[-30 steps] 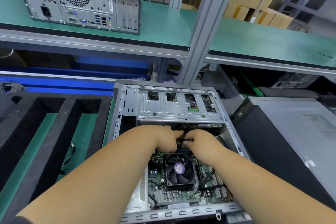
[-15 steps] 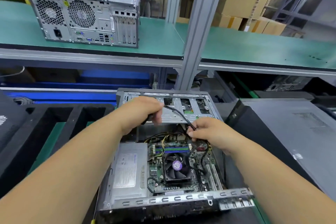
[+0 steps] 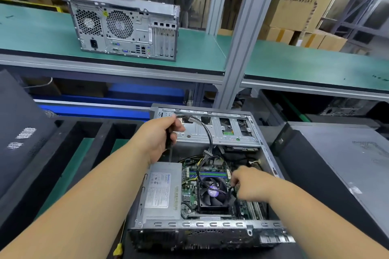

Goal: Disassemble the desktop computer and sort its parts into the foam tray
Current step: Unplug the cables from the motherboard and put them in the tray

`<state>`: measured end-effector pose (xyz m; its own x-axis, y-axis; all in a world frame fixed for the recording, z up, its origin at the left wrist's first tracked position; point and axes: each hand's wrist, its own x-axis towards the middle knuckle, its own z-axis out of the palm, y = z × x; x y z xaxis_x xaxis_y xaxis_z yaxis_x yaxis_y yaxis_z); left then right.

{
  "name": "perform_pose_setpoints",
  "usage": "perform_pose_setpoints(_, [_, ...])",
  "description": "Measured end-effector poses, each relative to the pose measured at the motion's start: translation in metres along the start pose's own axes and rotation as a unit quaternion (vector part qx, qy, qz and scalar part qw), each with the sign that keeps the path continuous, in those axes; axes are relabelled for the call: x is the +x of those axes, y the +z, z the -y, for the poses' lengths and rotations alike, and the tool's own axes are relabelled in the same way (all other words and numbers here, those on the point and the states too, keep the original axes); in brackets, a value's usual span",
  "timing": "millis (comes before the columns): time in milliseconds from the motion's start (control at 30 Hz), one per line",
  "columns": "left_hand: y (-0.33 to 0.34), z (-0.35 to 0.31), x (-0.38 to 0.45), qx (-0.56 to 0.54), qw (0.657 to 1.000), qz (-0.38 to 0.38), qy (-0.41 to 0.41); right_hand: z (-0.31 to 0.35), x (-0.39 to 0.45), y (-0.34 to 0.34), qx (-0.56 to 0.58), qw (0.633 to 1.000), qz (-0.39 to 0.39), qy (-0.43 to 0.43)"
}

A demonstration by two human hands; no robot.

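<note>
L hand [image 3: 156, 140] is gripping the black cable [image 3: 207, 132] bundle, lifting it over the computer's [image 3: 210, 176] far-left corner to clear the board, while R hand [image 3: 250, 185], fingers curled, is pinching a wire beside the fan [image 3: 212, 192] near the right edge; foam tray [image 3: 69, 145] is sitting left of it.

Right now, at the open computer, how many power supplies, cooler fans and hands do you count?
Power supply: 1
Cooler fan: 1
Hands: 2, left hand holding a black cable, right hand
Total: 4
</note>
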<state>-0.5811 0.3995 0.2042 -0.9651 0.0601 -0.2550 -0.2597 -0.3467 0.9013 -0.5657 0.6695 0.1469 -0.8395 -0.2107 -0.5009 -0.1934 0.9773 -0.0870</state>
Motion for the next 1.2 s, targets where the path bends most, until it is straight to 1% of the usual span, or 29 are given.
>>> perform_pose_setpoints(33, [-0.001, 0.000, 0.000, -0.001, 1.000, -0.006, -0.002, -0.001, 0.000, 0.004, -0.013, 1.000, 0.016, -0.001])
perform_pose_setpoints(100, [-0.002, 0.001, 0.001, -0.004, 1.000, -0.011, -0.005, -0.002, 0.001, 0.009, -0.033, 0.999, 0.006, -0.022])
perform_pose_setpoints(200, [0.000, 0.003, 0.001, -0.021, 1.000, -0.015, -0.011, -0.004, 0.004, 0.014, -0.051, 0.996, -0.058, -0.048])
perform_pose_setpoints(267, [0.002, 0.004, 0.001, -0.024, 0.999, -0.017, -0.013, -0.005, 0.005, 0.013, -0.048, 0.994, -0.084, -0.059])
perform_pose_setpoints(367, [0.007, 0.008, -0.001, -0.015, 1.000, -0.014, -0.015, -0.004, 0.003, 0.007, 0.024, 0.991, -0.096, -0.092])
perform_pose_setpoints(433, [0.011, 0.012, -0.005, 0.015, 1.000, -0.004, -0.015, -0.002, -0.002, -0.003, 0.090, 0.982, -0.137, -0.098])
perform_pose_setpoints(533, [0.018, 0.019, -0.011, 0.112, 0.993, 0.025, -0.023, 0.007, -0.013, -0.022, 0.225, 0.950, -0.196, -0.090])
perform_pose_setpoints(633, [0.026, 0.027, -0.013, 0.192, 0.979, 0.066, -0.036, 0.022, -0.022, -0.047, 0.356, 0.890, -0.264, -0.107])
perform_pose_setpoints(667, [0.029, 0.029, -0.014, 0.206, 0.974, 0.083, -0.037, 0.027, -0.025, -0.056, 0.405, 0.866, -0.270, -0.120])
perform_pose_setpoints(733, [0.034, 0.035, -0.015, 0.238, 0.964, 0.114, -0.031, 0.039, -0.030, -0.069, 0.485, 0.826, -0.249, -0.141])
perform_pose_setpoints(833, [0.038, 0.040, -0.019, 0.264, 0.954, 0.140, 0.000, 0.058, -0.035, -0.078, 0.553, 0.790, -0.219, -0.153])
perform_pose_setpoints(900, [0.036, 0.036, -0.024, 0.286, 0.948, 0.132, 0.050, 0.071, -0.036, -0.081, 0.579, 0.772, -0.213, -0.152])
perform_pose_setpoints(1033, [0.019, 0.016, -0.041, 0.382, 0.908, 0.092, 0.142, 0.093, -0.038, -0.090, 0.624, 0.738, -0.195, -0.167])
perform_pose_setpoints(1100, [0.007, 0.002, -0.052, 0.414, 0.888, 0.079, 0.186, 0.103, -0.040, -0.095, 0.629, 0.736, -0.170, -0.183])
perform_pose_setpoints(1133, [-0.001, -0.004, -0.055, 0.427, 0.878, 0.058, 0.208, 0.109, -0.042, -0.098, 0.619, 0.747, -0.157, -0.188])
perform_pose_setpoints(1200, [-0.021, -0.016, -0.060, 0.431, 0.869, -0.009, 0.244, 0.121, -0.045, -0.104, 0.559, 0.794, -0.149, -0.187])
